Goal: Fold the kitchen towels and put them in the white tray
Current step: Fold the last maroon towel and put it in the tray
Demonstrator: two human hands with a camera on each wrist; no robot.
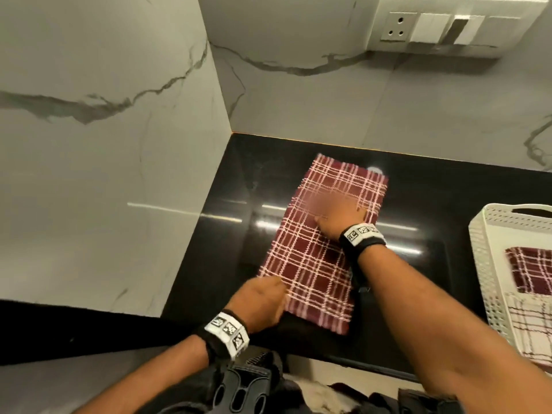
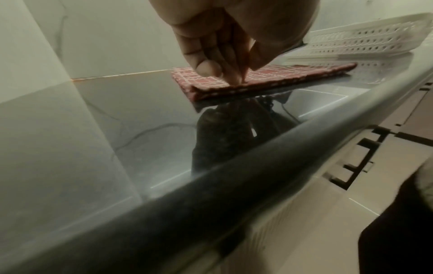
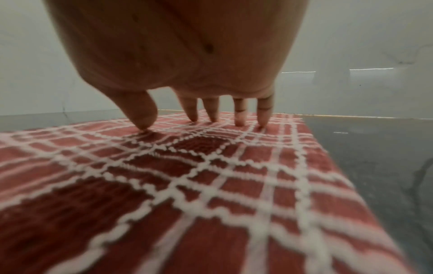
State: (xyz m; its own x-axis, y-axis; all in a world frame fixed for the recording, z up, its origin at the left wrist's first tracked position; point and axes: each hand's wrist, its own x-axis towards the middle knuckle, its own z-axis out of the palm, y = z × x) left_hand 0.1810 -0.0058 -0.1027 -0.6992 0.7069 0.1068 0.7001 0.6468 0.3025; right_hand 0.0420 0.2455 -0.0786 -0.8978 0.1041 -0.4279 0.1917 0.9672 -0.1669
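The maroon checked towel lies folded on the black counter. Right of it, the white tray, cut off, holds 2 towels. Right hand presses it, fingers straight but blurred; left hand pinches its near edge.

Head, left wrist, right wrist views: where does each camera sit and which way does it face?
Head: high, looking down at the red towel on the black counter; both forearms show.
Left wrist: low at the counter edge, facing the left hand on the towel's corner.
Right wrist: just above the towel, facing the right hand pressing it.
All share the towel.
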